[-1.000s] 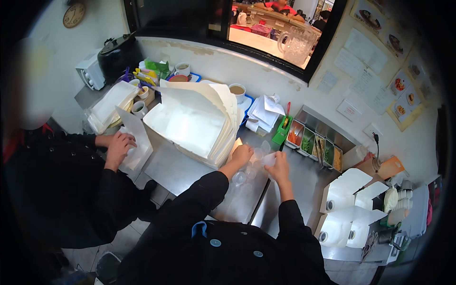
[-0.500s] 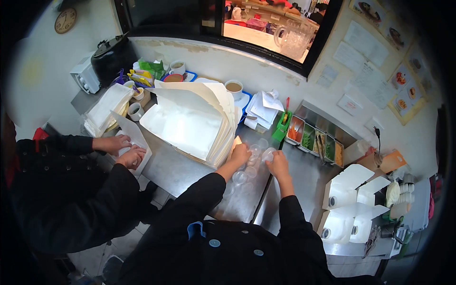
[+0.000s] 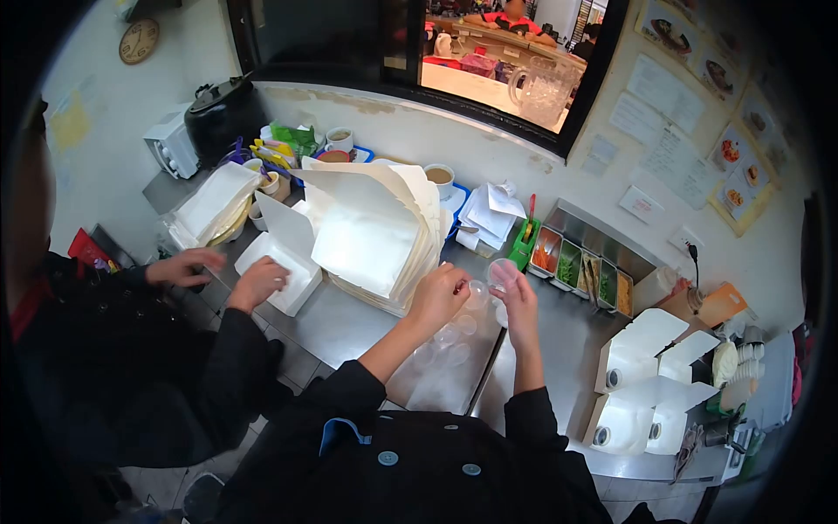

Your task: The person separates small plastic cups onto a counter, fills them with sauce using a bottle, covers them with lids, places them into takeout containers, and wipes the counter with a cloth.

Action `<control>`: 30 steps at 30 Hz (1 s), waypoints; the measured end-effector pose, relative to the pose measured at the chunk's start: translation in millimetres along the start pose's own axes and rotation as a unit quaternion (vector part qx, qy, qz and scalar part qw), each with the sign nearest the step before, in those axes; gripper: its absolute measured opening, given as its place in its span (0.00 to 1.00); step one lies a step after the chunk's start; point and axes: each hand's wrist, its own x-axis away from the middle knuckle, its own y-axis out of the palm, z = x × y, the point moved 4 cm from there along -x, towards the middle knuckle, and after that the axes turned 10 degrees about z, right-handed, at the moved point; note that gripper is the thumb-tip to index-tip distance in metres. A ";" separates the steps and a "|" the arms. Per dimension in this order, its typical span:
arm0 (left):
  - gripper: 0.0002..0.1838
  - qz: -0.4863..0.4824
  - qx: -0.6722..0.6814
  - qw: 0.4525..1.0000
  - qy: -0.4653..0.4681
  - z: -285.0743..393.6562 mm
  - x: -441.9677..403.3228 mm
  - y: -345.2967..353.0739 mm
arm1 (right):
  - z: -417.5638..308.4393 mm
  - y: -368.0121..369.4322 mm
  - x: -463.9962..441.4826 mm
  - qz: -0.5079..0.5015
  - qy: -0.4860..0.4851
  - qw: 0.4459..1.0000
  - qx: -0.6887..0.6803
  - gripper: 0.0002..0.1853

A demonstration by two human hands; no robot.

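My right hand [image 3: 520, 301] is raised over the steel counter, its fingers closed on a clear round plastic lid [image 3: 503, 274]. Just left of it, my left hand [image 3: 439, 295] has its fingers pressed together beside the clear plastic cups [image 3: 448, 335]; what it grips, if anything, is too small to make out. Several of these clear cups or lids lie scattered on the counter below both hands. To the left of my left hand stands a large stack of open white cardboard boxes [image 3: 367, 231].
At the left a co-worker's hands [image 3: 259, 284] are over an open white box [image 3: 297, 266]. Open boxes with small cups [image 3: 627, 375] stand at the right. Behind are a green holder [image 3: 524, 244], food trays [image 3: 567, 262], papers [image 3: 491, 214] and a coffee cup [image 3: 440, 177].
My right hand has lifted the round lid higher. My left hand has shifted slightly. The co-worker's hands have come off the box, which now stands open beside the stack.
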 end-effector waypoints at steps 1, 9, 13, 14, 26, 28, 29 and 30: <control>0.06 0.002 0.001 1.000 -0.001 5.4 1.1 -5.9 | -17.7 10.4 8.3 -0.031 -0.048 0.998 -0.016 0.25; 0.06 -0.061 0.238 0.958 -0.147 25.6 19.3 -50.6 | -94.7 53.1 68.2 -0.105 -0.357 0.906 0.200 0.34; 0.11 -0.096 0.296 0.923 -0.227 29.2 26.4 -65.5 | -92.0 55.8 77.5 -0.143 -0.406 0.875 0.222 0.28; 0.12 -0.112 0.316 0.911 -0.242 27.5 26.9 -68.9 | -90.0 55.6 79.9 -0.139 -0.409 0.873 0.226 0.26; 0.24 -0.089 0.212 0.971 0.062 83.5 34.3 -119.8 | -96.7 54.5 90.5 -0.097 -0.260 0.960 -0.047 0.22; 0.23 -0.070 0.185 0.976 0.094 86.4 34.6 -122.0 | -96.0 55.7 90.5 -0.104 -0.255 0.959 -0.061 0.21; 0.22 -0.061 0.176 0.977 0.104 86.8 35.4 -122.1 | -95.4 56.2 90.3 -0.107 -0.252 0.959 -0.069 0.21; 0.22 -0.053 0.166 0.978 0.115 87.7 36.5 -122.5 | -92.7 55.1 90.4 -0.101 -0.230 0.965 -0.076 0.20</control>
